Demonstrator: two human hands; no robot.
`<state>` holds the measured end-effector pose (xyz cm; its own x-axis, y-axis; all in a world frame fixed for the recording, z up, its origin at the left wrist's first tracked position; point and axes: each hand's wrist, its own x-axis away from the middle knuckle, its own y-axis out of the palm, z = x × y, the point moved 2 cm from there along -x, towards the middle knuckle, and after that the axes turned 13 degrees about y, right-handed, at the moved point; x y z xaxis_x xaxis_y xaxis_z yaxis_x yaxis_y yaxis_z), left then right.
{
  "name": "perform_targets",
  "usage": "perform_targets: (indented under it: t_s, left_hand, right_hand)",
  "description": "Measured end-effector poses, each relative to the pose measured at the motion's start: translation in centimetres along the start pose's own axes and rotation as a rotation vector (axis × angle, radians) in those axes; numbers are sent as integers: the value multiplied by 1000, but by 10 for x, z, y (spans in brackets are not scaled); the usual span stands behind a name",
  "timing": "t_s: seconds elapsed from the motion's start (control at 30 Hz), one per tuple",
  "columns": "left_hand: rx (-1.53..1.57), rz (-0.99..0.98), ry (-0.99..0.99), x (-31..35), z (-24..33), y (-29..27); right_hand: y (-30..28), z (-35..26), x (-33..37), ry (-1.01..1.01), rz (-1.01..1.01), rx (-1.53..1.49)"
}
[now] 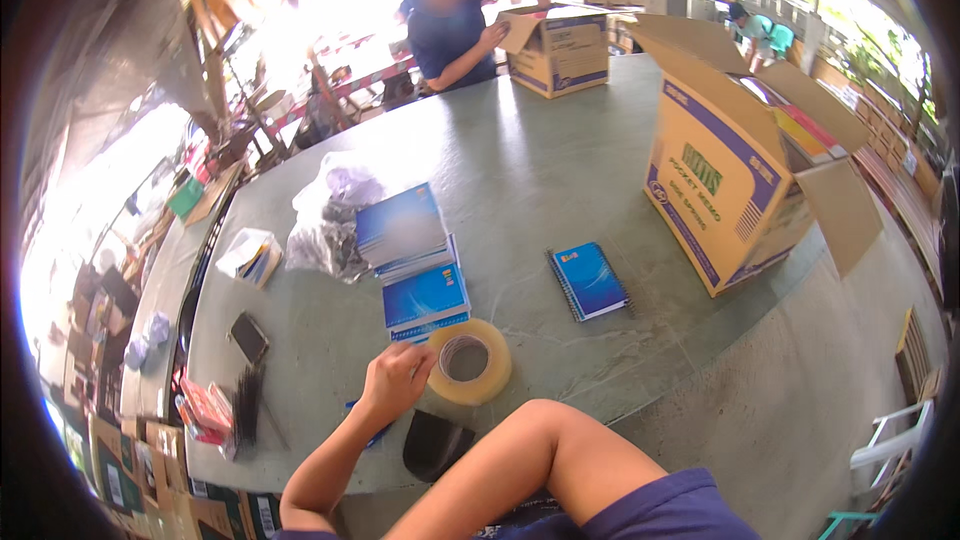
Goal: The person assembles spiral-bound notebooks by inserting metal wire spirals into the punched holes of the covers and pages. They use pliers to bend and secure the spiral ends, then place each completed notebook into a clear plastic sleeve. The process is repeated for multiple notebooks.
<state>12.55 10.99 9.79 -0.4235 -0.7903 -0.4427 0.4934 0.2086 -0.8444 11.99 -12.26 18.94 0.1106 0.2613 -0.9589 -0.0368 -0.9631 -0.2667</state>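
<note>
At the table's near side, my left hand (397, 380) has its fingers curled and closed against the left rim of a wide roll of clear packing tape (490, 387). My right arm bends at the elbow, and its forearm runs down out of the picture, so my right hand is hidden. Just beyond my left hand lie stacked blue spiral notebooks (425, 298). A single blue spiral notebook (591, 281) rests apart to the right. Between my arms are a black, rounded object (436, 447) and a blue pen (378, 435), partly covered by my left forearm.
A large open carton (712, 190) stands on the table (520, 170) at right. Across it, a person (450, 30) handles a smaller carton (560, 55). At left are crumpled clear plastic (335, 215), a white container (250, 256), a phone (248, 338) and black strips (248, 405).
</note>
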Motion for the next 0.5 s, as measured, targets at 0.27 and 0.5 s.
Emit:
perform_targets:
  t_s: [0.27, 0.5]
  left_hand:
    - [-481, -791, 436, -3, 4, -71]
    - [-285, -527, 400, -71, 2, -79]
  right_hand:
    - [-36, -75, 36, 402, 63, -52]
    - [-168, -212, 16, 844, -361, -370]
